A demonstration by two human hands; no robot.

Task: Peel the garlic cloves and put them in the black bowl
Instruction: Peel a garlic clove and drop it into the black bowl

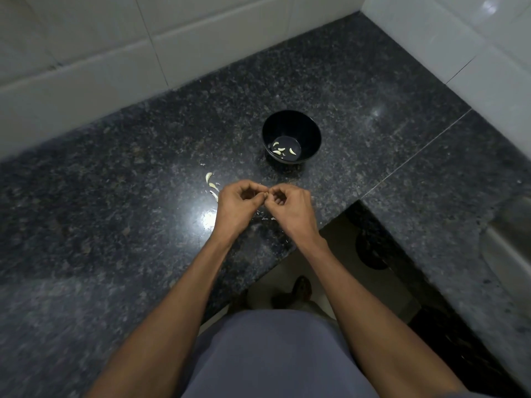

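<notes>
Unpeeled garlic cloves (212,185) are lying on the dark granite counter (115,196), just left of the left hand (237,203), which is meeting the right hand (290,208) fingertip to fingertip near the counter's front edge, both curled and pinching something tiny (too hidden to identify). Beyond them, the black bowl (291,136) is holding peeled cloves (283,150).

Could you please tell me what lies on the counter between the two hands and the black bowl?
In the head view, only bare granite counter separates the hands from the black bowl.
</notes>
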